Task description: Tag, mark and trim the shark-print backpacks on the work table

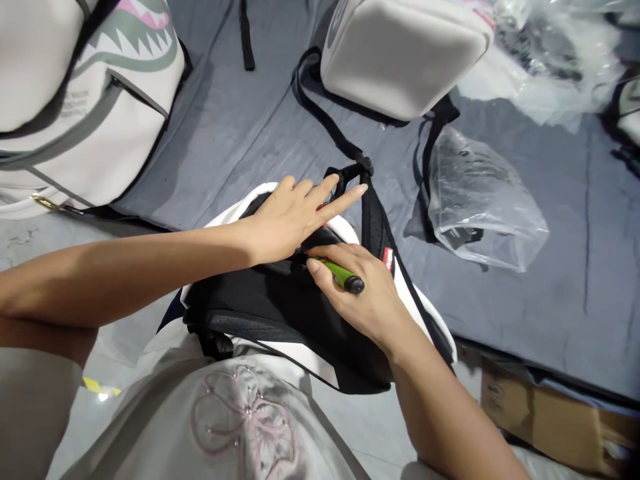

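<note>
A black and white backpack [280,300] lies at the table's front edge, against the person's front, with its black straps upward. My left hand [295,217] rests on its upper part, palm down, with the fingers spread. Close beside it, my right hand [357,287] is closed around a green tool [340,273] with a black end. The tool's dark tip points to the left, near the heel of my left hand, and what it touches is hidden. A red tag [388,259] sits by the right strap.
A white box-shaped bag [400,60] stands at the back of the grey-covered table [555,287]. White bags with a shark-teeth print [125,50] fill the left. A clear plastic bag [485,200] lies at the right, more plastic [545,53] behind. A cardboard box [560,420] is below the table.
</note>
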A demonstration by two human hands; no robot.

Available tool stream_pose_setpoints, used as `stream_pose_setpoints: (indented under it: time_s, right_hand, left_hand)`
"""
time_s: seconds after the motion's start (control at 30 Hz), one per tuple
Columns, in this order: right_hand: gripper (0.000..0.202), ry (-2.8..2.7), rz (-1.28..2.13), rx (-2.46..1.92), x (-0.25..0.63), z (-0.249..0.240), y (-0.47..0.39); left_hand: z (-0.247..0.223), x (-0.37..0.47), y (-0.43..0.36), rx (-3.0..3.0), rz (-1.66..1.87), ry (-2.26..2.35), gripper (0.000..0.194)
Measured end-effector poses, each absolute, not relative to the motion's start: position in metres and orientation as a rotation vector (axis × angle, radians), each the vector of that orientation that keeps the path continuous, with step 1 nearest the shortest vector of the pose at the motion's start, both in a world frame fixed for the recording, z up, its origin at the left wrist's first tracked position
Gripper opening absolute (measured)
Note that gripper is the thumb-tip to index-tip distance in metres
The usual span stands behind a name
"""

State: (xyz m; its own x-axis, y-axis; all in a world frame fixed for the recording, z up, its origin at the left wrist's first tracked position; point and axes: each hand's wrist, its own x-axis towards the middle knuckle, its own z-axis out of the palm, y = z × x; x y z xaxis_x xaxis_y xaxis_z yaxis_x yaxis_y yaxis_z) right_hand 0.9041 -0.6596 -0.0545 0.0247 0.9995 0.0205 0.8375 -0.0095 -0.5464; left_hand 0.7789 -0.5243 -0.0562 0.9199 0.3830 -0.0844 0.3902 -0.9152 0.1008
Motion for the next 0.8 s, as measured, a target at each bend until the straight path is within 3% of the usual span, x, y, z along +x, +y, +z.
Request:
stream_pose_setpoints:
  time_s: [0.43, 0.8]
  right_hand:
    - [0.019, -1.733, 0.629, -1.761, 0.910, -0.062, -0.667]
    - [0.015, -1.925, 0.418, -1.856, 0.905, -0.059, -0.660]
  left_hand:
    - [-0.050, 0.776, -0.522, 2.923, -0.117, 0.598, 0.102]
    - [-0.065, 0.775, -0.516, 2.872, -0.019, 0.573, 0.099]
